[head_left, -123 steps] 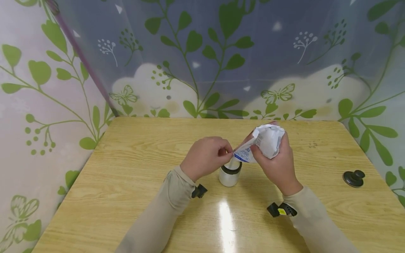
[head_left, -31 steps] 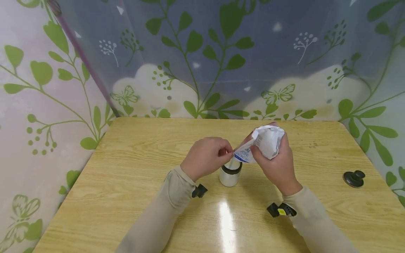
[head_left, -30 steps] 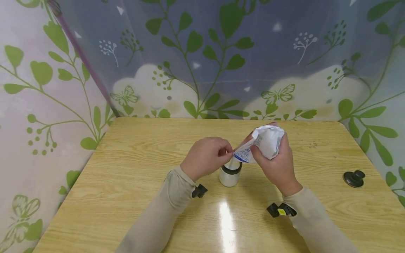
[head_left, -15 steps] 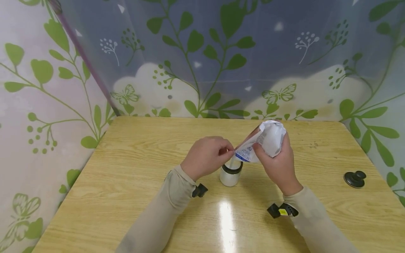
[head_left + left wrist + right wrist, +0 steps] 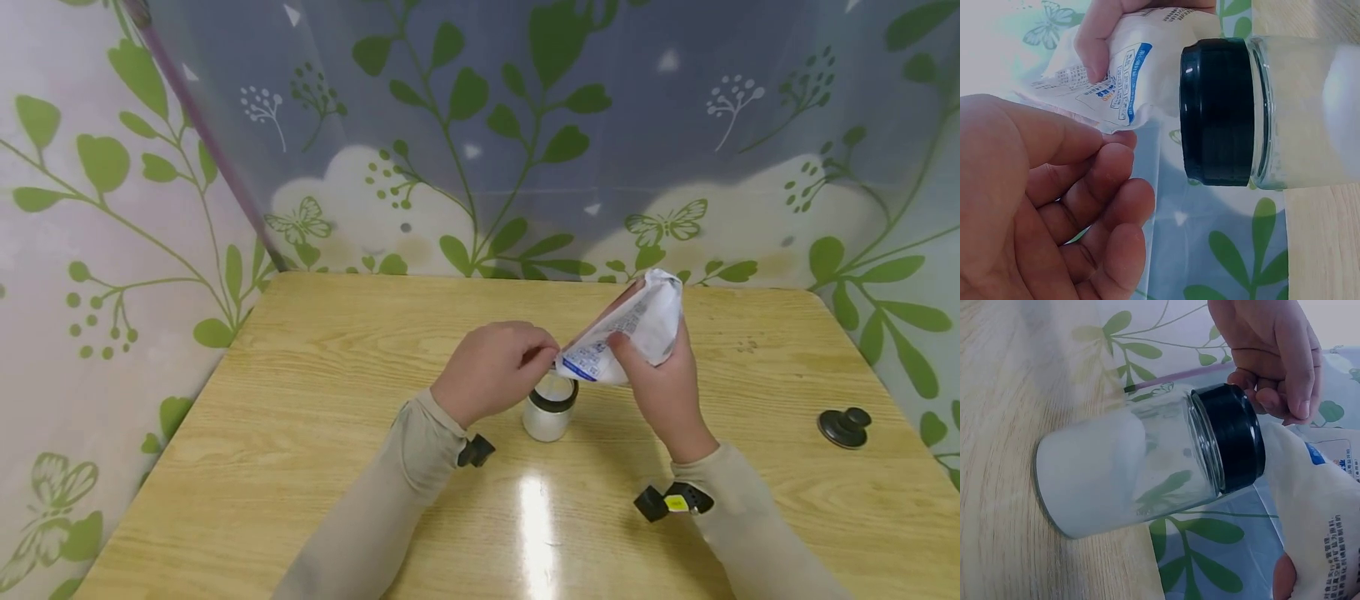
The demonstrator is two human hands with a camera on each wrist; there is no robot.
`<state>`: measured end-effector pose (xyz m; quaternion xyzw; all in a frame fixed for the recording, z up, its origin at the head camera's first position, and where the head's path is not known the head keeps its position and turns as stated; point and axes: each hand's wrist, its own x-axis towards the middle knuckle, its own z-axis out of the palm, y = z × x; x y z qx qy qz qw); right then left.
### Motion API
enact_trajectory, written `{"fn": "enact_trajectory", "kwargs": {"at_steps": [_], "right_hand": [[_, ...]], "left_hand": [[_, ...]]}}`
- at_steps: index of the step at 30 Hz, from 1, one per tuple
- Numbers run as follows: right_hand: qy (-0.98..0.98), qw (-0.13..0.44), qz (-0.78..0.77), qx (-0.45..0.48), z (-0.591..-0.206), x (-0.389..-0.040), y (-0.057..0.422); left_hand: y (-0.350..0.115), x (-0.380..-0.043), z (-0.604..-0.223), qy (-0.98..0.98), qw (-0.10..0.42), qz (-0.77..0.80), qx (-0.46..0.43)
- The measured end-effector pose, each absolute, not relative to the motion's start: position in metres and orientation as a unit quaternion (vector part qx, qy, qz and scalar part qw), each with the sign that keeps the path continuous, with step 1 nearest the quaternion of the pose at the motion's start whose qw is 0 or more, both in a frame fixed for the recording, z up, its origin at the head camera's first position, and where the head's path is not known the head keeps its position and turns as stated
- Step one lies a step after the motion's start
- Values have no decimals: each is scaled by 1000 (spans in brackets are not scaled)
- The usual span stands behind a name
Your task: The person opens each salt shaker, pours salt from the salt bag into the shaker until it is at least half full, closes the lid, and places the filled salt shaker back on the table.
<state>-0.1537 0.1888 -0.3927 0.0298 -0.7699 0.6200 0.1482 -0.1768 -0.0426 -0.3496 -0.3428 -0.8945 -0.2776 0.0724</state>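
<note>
A glass jar point(image 5: 1166, 456) with a black rim stands upright on the table, partly filled with white powder or fine grains. Above it, my right hand point(image 5: 663, 392) grips a white printed packet point(image 5: 645, 329) with a blue stripe, tilted so its lower corner points down over the jar's mouth. My left hand point(image 5: 495, 367) pinches that corner between thumb and forefinger, just above the rim point(image 5: 1219, 112); its other fingers are curled. The packet's opening is hidden by the fingers, and its contents cannot be seen in the head view.
A round black lid point(image 5: 843, 427) with a knob lies on the right side of the wooden table point(image 5: 300, 392). Patterned cloth walls point(image 5: 480, 167) with green leaves enclose the back and sides. Each wrist bears a small black camera point(image 5: 476, 451).
My right hand has tipped the packet more steeply, its upper end rising and its open-looking hollow turning out of view. The white stream seen earlier below the corner is no longer plain. The left hand barely moves.
</note>
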Motion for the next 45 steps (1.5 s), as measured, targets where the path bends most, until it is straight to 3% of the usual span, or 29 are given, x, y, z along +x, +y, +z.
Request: {"fn": "enact_trajectory", "kwargs": {"at_steps": [15,27,35,45], "right_hand": [[-646,53,761,-37,-383,-142,196],[-542,46,838,-51,-388,-129,189],[-463,-30,884,-50,-398,-119,182],[-430,-13,901,-63,-400,-109,170]], "left_hand": [[-28,-172,-341,-886,52,-283,-364],[-15,-165,-342,-870,61,-301,-387],[-12,-161,-348,-846,78,-348,-396],[-1,-147,-350,-829,93,-405,-373]]}}
